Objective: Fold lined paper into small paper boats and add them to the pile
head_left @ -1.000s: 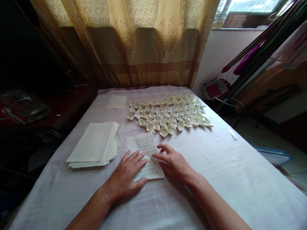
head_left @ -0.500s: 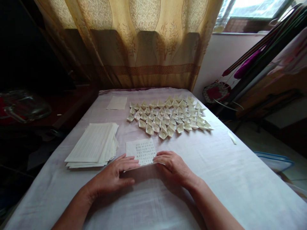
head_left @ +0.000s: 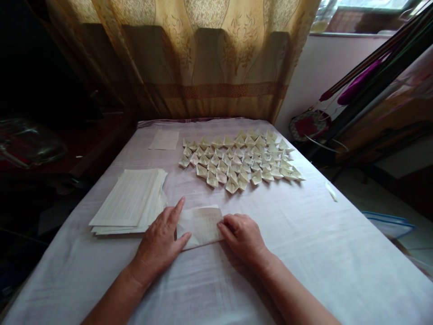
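Note:
A folded sheet of paper (head_left: 201,225) lies in front of me on the table, its near edge slightly raised. Faint writing shows through from its other side. My right hand (head_left: 241,234) pinches the right edge of this sheet between thumb and curled fingers. At the left edge, my left hand (head_left: 164,228) has its index finger lifted and its thumb spread, with the thumb tip touching the paper. Beyond both hands sit many small folded paper boats (head_left: 237,162) in rows. A stack of paper sheets (head_left: 120,198) lies to the left of my left hand.
A single paper piece (head_left: 164,140) lies at the far left of the cloth-covered table (head_left: 304,253). Near the right edge is a small white strip (head_left: 331,192). A patterned curtain (head_left: 209,58) hangs behind the table. Poles and a bag (head_left: 309,124) stand off to the right.
The sheet's lettered face has given way to a mostly blank one as it is folded or turned. My left fingers have lifted and spread; my right fingers have curled into a pinch.

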`<state>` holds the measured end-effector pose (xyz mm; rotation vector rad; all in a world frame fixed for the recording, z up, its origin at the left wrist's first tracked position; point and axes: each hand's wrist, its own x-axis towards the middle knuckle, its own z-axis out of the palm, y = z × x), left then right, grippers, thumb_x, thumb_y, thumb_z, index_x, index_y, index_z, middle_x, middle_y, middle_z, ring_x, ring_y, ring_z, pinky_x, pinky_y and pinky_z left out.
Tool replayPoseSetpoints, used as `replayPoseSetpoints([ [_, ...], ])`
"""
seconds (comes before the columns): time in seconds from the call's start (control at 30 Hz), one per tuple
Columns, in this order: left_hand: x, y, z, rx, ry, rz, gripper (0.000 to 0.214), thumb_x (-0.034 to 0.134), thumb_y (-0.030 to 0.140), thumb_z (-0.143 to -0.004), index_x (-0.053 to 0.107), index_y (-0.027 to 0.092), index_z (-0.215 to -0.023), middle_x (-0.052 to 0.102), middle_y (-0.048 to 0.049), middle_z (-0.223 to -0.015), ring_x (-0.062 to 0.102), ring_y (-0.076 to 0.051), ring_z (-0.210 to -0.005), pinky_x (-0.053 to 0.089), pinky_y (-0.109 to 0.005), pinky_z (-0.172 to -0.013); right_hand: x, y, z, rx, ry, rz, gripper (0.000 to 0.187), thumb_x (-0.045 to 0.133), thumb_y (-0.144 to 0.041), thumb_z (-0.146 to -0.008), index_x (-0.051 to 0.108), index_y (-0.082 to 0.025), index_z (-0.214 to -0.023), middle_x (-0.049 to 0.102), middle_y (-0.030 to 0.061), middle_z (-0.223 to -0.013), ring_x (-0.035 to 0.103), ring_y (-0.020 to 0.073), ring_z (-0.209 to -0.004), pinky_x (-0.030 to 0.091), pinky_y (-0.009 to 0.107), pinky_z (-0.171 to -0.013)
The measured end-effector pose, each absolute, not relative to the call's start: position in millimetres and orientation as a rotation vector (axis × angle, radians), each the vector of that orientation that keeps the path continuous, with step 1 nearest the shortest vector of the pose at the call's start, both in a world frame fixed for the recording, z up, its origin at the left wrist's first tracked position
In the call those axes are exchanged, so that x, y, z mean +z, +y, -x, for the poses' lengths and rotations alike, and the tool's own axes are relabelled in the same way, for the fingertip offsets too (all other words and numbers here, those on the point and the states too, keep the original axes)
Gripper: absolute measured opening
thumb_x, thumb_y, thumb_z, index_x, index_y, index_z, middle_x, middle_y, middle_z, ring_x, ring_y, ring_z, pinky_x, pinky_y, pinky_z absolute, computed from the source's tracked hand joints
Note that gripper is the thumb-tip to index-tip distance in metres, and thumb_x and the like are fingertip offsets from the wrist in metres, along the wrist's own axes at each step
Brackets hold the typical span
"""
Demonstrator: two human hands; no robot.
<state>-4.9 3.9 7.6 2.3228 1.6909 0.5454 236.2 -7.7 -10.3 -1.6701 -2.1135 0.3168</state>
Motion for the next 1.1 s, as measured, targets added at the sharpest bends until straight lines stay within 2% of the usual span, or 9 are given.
replayPoseSetpoints([
  [0.03, 5.9, 2.2, 2.4, 0.631, 1.705, -2.434, 0.072, 0.064, 0.029, -0.081, 0.038, 0.026, -0.148, 0.057, -0.0122, -0.135, 0.056, -0.03, -0.123, 0.047, -0.045, -0.102, -10.6, -8.3, -234.7, 0.291, -2.117, 1.677, 0.021, 0.056, -0.026, -0.089, 0.063, -0.021, -0.07, 0.067, 0.0011, -0.065, 0.059, 0.0151, -0.064, 0.034, 0.025, -0.066],
  [0.1, 1.7, -2.6, -4.3, 0.699, 1.625, -2.63, 0.053, 0.06, 0.026, -0.086, 0.051, 0.024, -0.138, 0.044, -0.0145, -0.15, 0.042, -0.033, -0.138, 0.038, -0.051, -0.111, -10.9, -9.2, -232.6, 0.249, -2.124, 1.672, 0.021, 0.057, -0.026, -0.089, 0.063, -0.021, -0.07, 0.067, 0.0013, -0.065, 0.06, 0.0153, -0.064, 0.034, 0.027, -0.067],
  [0.17, -3.5, -8.8, -12.2, 0.615, 1.374, -2.784, 0.04, 0.054, 0.027, -0.091, 0.058, 0.024, -0.131, 0.046, -0.0118, -0.15, 0.039, -0.031, -0.14, 0.032, -0.052, -0.115, -12.0, -9.6, -231.6, 0.228, -2.118, 1.646, 0.02, 0.057, -0.025, -0.089, 0.064, -0.021, -0.071, 0.068, 0.0014, -0.065, 0.061, 0.0159, -0.066, 0.034, 0.027, -0.068],
  [0.27, -13.0, -18.3, -22.4, 0.429, 1.17, -2.803, 0.048, 0.053, 0.038, -0.094, 0.05, 0.023, -0.14, 0.054, -0.0099, -0.145, 0.045, -0.027, -0.137, 0.031, -0.049, -0.118, -15.9, -9.1, -231.2, 0.223, -2.073, 1.613, 0.01, 0.059, -0.024, -0.089, 0.068, -0.021, -0.087, 0.069, 0.001, -0.066, 0.063, 0.0173, -0.068, 0.035, 0.028, -0.07],
  [0.4, -22.0, -24.2, -26.7, 0.371, 1.174, -2.773, 0.058, 0.053, 0.043, -0.094, 0.041, 0.021, -0.147, 0.049, -0.0105, -0.149, 0.043, -0.027, -0.139, 0.033, -0.047, -0.117, -20.1, -8.4, -230.8, 0.206, -2.041, 1.608, 0.032, 0.057, -0.024, -0.088, 0.062, -0.018, -0.119, 0.07, 0.0002, -0.067, 0.063, 0.0186, -0.068, 0.038, 0.03, -0.072],
  [0.5, -22.7, -23.9, -25.7, 0.349, 1.158, -2.772, 0.06, 0.053, 0.046, -0.095, 0.04, 0.022, -0.148, 0.049, -0.0103, -0.149, 0.042, -0.027, -0.14, 0.031, -0.048, -0.118, -19.9, -8.8, -229.9, 0.167, -2.046, 1.604, 0.039, 0.056, -0.023, -0.087, 0.059, -0.015, -0.126, 0.069, 0.0005, -0.067, 0.062, 0.0187, -0.068, 0.038, 0.031, -0.071],
  [0.6, -21.6, -23.2, -25.0, 0.357, 1.157, -2.785, 0.061, 0.052, 0.047, -0.095, 0.04, 0.021, -0.148, 0.049, -0.0099, -0.149, 0.042, -0.027, -0.14, 0.03, -0.048, -0.119, -18.6, -8.9, -229.1, 0.144, -2.068, 1.572, 0.033, 0.057, -0.022, -0.087, 0.062, -0.016, -0.12, 0.07, 0.0015, -0.071, 0.062, 0.0187, -0.07, 0.037, 0.032, -0.072],
  [0.8, -21.0, -23.0, -24.8, 0.362, 1.174, -2.815, 0.063, 0.053, 0.048, -0.094, 0.039, 0.02, -0.148, 0.049, -0.009, -0.149, 0.042, -0.026, -0.14, 0.031, -0.046, -0.118, -18.9, -7.7, -228.4, 0.145, -2.076, 1.562, 0.011, 0.058, -0.022, -0.089, 0.066, -0.02, -0.096, 0.071, 0.0031, -0.077, 0.06, 0.0204, -0.077, 0.034, 0.032, -0.075],
  [1.1, -21.0, -21.8, -24.2, 0.363, 1.178, -2.809, 0.067, 0.055, 0.048, -0.093, 0.036, 0.02, -0.15, 0.048, -0.0083, -0.15, 0.041, -0.026, -0.141, 0.029, -0.046, -0.119, -18.2, -7.0, -228.3, 0.157, -2.093, 1.552, 0.009, 0.058, -0.023, -0.091, 0.065, -0.021, -0.086, 0.069, 0.0026, -0.076, 0.057, 0.0204, -0.077, 0.031, 0.032, -0.076],
])
